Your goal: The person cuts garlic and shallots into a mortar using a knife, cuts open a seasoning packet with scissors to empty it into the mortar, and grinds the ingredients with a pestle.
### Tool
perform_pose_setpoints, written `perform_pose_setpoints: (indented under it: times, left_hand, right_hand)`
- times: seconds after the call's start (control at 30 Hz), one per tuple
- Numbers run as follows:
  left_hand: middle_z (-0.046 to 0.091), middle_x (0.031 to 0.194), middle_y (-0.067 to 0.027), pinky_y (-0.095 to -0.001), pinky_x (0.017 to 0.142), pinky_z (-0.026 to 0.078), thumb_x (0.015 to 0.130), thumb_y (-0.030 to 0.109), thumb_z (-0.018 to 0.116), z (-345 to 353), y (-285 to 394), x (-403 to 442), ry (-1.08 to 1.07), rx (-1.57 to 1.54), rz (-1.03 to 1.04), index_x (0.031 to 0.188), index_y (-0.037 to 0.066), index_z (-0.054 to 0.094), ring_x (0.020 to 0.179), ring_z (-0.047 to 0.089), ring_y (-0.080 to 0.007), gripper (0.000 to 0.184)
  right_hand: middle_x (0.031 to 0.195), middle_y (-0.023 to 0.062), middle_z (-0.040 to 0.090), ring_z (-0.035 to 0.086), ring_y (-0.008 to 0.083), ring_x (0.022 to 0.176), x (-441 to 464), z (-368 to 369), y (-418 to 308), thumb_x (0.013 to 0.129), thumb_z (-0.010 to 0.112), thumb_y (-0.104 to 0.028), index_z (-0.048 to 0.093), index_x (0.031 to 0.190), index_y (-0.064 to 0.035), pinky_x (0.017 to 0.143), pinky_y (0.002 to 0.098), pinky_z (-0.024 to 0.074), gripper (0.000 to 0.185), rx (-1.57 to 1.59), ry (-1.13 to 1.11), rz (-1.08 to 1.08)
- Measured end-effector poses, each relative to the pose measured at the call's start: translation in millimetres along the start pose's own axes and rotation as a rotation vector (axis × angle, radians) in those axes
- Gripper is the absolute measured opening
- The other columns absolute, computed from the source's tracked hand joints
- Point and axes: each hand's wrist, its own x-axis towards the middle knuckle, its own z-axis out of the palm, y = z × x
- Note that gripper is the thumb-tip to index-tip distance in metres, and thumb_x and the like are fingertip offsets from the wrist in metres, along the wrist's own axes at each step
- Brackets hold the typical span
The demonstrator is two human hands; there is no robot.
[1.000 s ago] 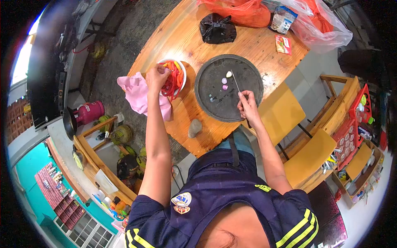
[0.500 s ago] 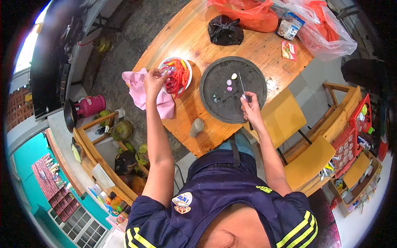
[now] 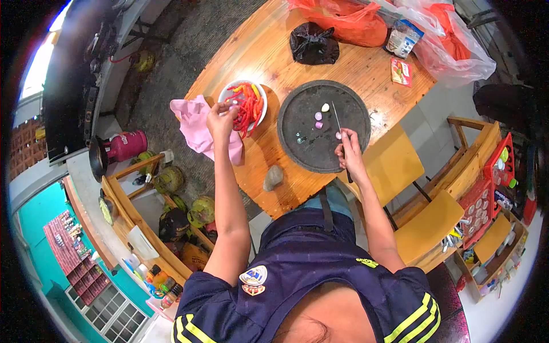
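Observation:
My left hand [image 3: 222, 119] is at the left rim of a white bowl [image 3: 264, 97] heaped with red and orange chillies [image 3: 249, 106]. Its fingers are drawn together; what they hold, if anything, is hidden. A small pale purple piece shows beside the fingertips. My right hand [image 3: 350, 150] grips a knife [image 3: 336, 116] over the right side of a round dark stone slab [image 3: 297, 151], blade pointing away from me. A small pale piece [image 3: 338, 135] is by my right thumb. On the slab lie a whitish clove [image 3: 325, 107] and two purple shallots [image 3: 318, 116].
A pink cloth [image 3: 197, 134] lies left of the bowl, and a grey stone [image 3: 273, 178] is near the wooden table's [image 3: 257, 191] front corner. Farther back are a black bag [image 3: 313, 44], red plastic bags [image 3: 349, 23], a packet [image 3: 403, 39] and a red sachet [image 3: 401, 72]. A yellow chair [image 3: 394, 166] stands right.
My left hand has drawn slightly back toward me and right, its fingers curling closer together at the bowl. My right hand keeps the knife in nearly the same place.

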Motion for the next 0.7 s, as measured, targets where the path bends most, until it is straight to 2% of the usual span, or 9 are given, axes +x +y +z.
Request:
perform_pose_setpoints:
  times: [0.1, 0.13, 0.2, 0.27, 0.43, 0.53, 0.57, 0.6, 0.7]
  left_hand:
    - [0.066, 0.087, -0.0093, -0.0252, 0.061, 0.052, 0.075, 0.004, 0.074, 15.8, -1.6, -18.9, -0.05, -0.517, -0.03, 0.099, -0.001, 0.064, 0.072, 0.065, -0.0148, 0.027]
    - [0.063, 0.089, -0.0093, -0.0235, 0.061, 0.052, 0.076, 0.0, 0.073, 17.5, -6.0, -19.1, -0.038, -0.471, -0.015, 0.102, -0.003, 0.061, 0.074, 0.064, -0.0145, 0.029]
    - [0.065, 0.09, -0.0107, -0.0244, 0.065, 0.052, 0.078, 0.001, 0.07, 17.4, -4.5, -22.9, -0.026, -0.41, -0.014, 0.105, -0.004, 0.059, 0.075, 0.064, -0.0143, 0.03]
    - [0.066, 0.093, -0.0109, -0.0249, 0.068, 0.052, 0.08, 0.003, 0.068, 13.4, -2.4, -27.3, -0.028, -0.367, -0.03, 0.108, -0.003, 0.059, 0.077, 0.065, -0.0146, 0.03]
    - [0.067, 0.09, -0.0079, -0.0252, 0.07, 0.052, 0.079, 0.001, 0.068, 18.4, 28.6, -58.2, -0.261, -0.678, -0.18, 0.103, 0.001, 0.061, 0.079, 0.065, -0.0131, 0.025]
    - [0.069, 0.095, -0.0069, -0.0257, 0.072, 0.051, 0.081, 0.006, 0.07, 50.2, 42.7, -94.3, -0.514, -0.637, -0.209, 0.104, 0.003, 0.061, 0.081, 0.065, -0.0129, 0.025]
    - [0.068, 0.098, -0.0103, -0.028, 0.079, 0.051, 0.083, 0.013, 0.071, 61.1, 50.0, -109.3, -0.554, -0.687, -0.233, 0.107, 0.001, 0.06, 0.089, 0.065, -0.0168, 0.029]
    - [0.068, 0.1, -0.0116, -0.0294, 0.082, 0.052, 0.085, 0.011, 0.069, 74.7, 47.9, -118.1, -0.596, -0.671, -0.242, 0.107, -0.001, 0.06, 0.091, 0.066, -0.0184, 0.027]
    - [0.067, 0.1, -0.0114, -0.0291, 0.085, 0.052, 0.084, 0.006, 0.069, 96.1, 66.7, -140.3, -0.567, -0.848, -0.39, 0.107, -0.002, 0.059, 0.093, 0.066, -0.0181, 0.026]
  right_hand:
    - [0.064, -0.0025, 0.044, 0.03, 0.0029, 0.042, -0.8, 0.3, 1.5, 0.101, 0.042, -0.037, 0.036, 0.13, -0.0168, 0.037, 0.0197, 0.0267, 0.036, -0.034, 0.005, -0.009]
    - [0.065, -0.0024, 0.044, 0.031, 0.0029, 0.042, -1.3, 1.9, 1.3, 0.101, 0.041, -0.037, 0.035, 0.131, -0.017, 0.037, 0.0196, 0.0269, 0.037, -0.078, 0.014, -0.017]
    - [0.065, -0.0025, 0.042, 0.03, 0.0025, 0.043, -2.6, 5.7, 1.2, 0.101, 0.038, -0.04, 0.033, 0.134, -0.0179, 0.038, 0.0187, 0.0254, 0.04, -0.124, 0.042, -0.031]
    - [0.065, -0.0029, 0.041, 0.028, 0.0025, 0.043, -4.0, 2.5, -1.5, 0.101, 0.038, -0.04, 0.033, 0.134, -0.0184, 0.038, 0.0183, 0.0241, 0.04, -0.006, 0.019, -0.005]
    - [0.063, -0.0052, 0.036, 0.025, 0.0023, 0.043, -10.8, 2.4, -11.7, 0.102, 0.039, -0.037, 0.033, 0.137, -0.0202, 0.036, 0.0178, 0.02, 0.039, 0.25, -0.039, 0.044]
    - [0.062, -0.0049, 0.037, 0.03, 0.003, 0.046, -17.8, 8.9, -13.8, 0.102, 0.04, -0.035, 0.036, 0.139, -0.0192, 0.039, 0.0184, 0.0241, 0.04, 0.162, -0.11, 0.022]
    - [0.062, -0.0047, 0.038, 0.032, 0.0033, 0.047, -17.3, 13.4, -10.2, 0.102, 0.04, -0.034, 0.037, 0.139, -0.018, 0.04, 0.0188, 0.0259, 0.041, 0.093, -0.108, -0.046]
    - [0.062, -0.0045, 0.039, 0.034, 0.0036, 0.049, -16.1, 19.1, -3.3, 0.102, 0.04, -0.032, 0.037, 0.14, -0.0168, 0.042, 0.0191, 0.0276, 0.041, 0.025, -0.104, -0.113]
    - [0.064, -0.0043, 0.041, 0.04, 0.0047, 0.055, -23.1, 30.5, -4.3, 0.102, 0.041, -0.028, 0.038, 0.143, -0.0127, 0.049, 0.0204, 0.0334, 0.044, -0.045, -0.145, -0.225]
